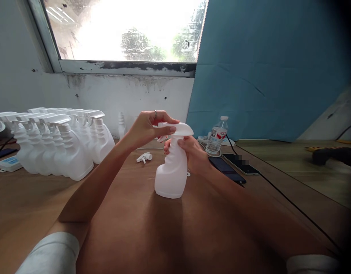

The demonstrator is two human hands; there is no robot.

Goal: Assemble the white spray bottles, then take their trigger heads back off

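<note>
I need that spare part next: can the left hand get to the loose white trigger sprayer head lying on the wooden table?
Probably yes. The loose white trigger sprayer head lies on bare wooden table, with nothing between it and the left hand. But that hand grips the cap of the white plastic spray bottle and must let go.

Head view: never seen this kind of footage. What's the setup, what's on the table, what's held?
There is no machine here. One camera on a person's head looks forward and down at their two bare hands. The right hand wraps the neck of a white spray bottle standing on the wooden table. The left hand has its grip on the trigger head on top. To the left stand finished spray bottles; a loose trigger head lies behind. To the right are a water bottle and two phones.
</note>
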